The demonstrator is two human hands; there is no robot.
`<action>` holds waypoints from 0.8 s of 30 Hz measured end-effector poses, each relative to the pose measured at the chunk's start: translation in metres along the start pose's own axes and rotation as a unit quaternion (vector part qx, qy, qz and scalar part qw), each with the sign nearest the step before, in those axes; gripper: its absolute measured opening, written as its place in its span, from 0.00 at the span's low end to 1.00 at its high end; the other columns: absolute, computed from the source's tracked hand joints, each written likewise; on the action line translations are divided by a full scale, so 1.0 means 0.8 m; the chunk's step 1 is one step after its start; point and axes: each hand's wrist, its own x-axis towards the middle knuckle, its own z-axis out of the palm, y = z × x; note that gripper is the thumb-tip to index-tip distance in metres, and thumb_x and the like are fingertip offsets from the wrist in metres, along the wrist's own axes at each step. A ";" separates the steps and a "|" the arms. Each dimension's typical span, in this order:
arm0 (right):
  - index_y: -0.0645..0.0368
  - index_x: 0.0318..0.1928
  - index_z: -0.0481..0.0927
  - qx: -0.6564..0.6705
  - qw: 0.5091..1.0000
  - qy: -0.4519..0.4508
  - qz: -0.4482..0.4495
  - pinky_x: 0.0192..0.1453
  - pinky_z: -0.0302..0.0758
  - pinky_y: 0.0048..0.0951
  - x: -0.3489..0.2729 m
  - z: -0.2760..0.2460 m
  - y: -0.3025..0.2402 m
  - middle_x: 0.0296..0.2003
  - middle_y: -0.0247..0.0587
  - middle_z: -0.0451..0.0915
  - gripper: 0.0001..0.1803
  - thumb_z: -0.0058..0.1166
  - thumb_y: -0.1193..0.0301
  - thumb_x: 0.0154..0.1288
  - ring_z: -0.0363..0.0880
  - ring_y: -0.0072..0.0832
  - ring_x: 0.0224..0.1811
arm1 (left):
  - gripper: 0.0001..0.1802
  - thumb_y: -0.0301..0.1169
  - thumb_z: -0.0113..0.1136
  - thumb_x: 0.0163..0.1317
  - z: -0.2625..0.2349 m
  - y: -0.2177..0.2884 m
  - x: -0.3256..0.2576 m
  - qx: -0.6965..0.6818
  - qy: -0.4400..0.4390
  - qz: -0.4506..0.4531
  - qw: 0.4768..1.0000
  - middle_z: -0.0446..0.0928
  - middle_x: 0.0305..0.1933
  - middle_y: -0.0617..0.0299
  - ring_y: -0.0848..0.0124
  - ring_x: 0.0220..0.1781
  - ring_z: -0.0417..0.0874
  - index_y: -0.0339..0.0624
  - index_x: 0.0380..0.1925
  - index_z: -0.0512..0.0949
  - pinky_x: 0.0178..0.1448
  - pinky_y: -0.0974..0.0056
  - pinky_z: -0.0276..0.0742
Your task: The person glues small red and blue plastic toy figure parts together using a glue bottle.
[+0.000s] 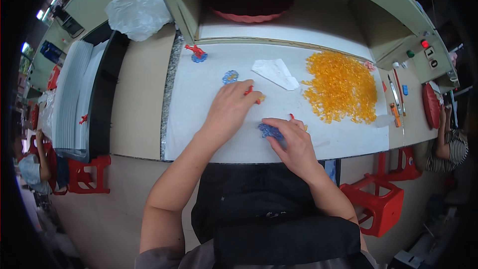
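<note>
In the head view, the person sits at a white-covered work surface (209, 134) with both forearms reaching up from the lower edge. The left hand (230, 105) lies palm down with its fingers curled, and a small red plastic piece (248, 90) shows at the fingertips; it appears pinched there, though the grip itself is hidden under the hand. The right hand (294, 142) is closed loosely over a small blue flower-shaped plastic piece (269, 130), pressing it to the surface near the front edge, with a second bit of red plastic (291, 116) peeping out just above the knuckles. As a judgement of progress, little looks finished: one joined red-and-blue piece (197, 53) lies at the far left corner of the white cover, well apart from the hands, and a lone blue flower-shaped piece (230, 76) waits just beyond the left hand. A large heap of small translucent orange plastic parts (342, 85) sits to the right, apparently untouched, with a crumpled white paper scrap (275, 72) between it and the hands. Behind the surface, a red round plastic basin (249, 0) rests in a shelf recess, and a white plastic bag (137, 12) lies at the upper left. So most of the work seems to remain, with one piece in hand now.
</note>
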 end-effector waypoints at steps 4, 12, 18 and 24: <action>0.58 0.44 0.70 -0.009 1.000 0.021 0.007 0.44 0.67 0.34 0.005 0.000 -0.005 0.39 0.43 0.72 0.20 0.53 0.81 0.46 0.72 0.37 0.36 | 0.13 0.23 0.55 0.45 -0.011 -0.004 -0.011 0.043 -0.011 -0.045 0.998 0.70 0.46 0.55 0.59 0.48 0.70 0.42 0.35 0.75 0.50 0.61 0.64; 0.59 0.36 0.72 0.065 0.993 0.045 0.082 0.31 0.70 0.24 0.022 -0.033 0.025 0.30 0.40 0.70 0.14 0.55 0.80 0.46 0.74 0.28 0.31 | 0.15 0.20 0.55 0.45 -0.037 0.009 -0.027 -0.005 -0.047 -0.111 0.993 0.69 0.48 0.54 0.58 0.48 0.70 0.41 0.37 0.74 0.51 0.61 0.65; 0.63 0.33 0.73 0.038 0.990 0.020 0.138 0.35 0.69 0.23 0.050 -0.032 0.058 0.27 0.38 0.73 0.10 0.54 0.80 0.46 0.73 0.25 0.30 | 0.19 0.19 0.57 0.42 -0.030 0.047 -0.018 -0.068 0.016 -0.106 0.992 0.70 0.47 0.53 0.56 0.48 0.70 0.40 0.39 0.73 0.50 0.61 0.65; 0.66 0.33 0.72 0.074 0.991 0.054 0.101 0.38 0.68 0.24 0.042 0.009 0.043 0.30 0.41 0.73 0.06 0.49 0.79 0.52 0.71 0.28 0.32 | 0.17 0.26 0.57 0.43 0.013 0.061 -0.080 -0.114 0.097 -0.129 0.980 0.69 0.44 0.54 0.58 0.48 0.68 0.38 0.38 0.72 0.52 0.58 0.62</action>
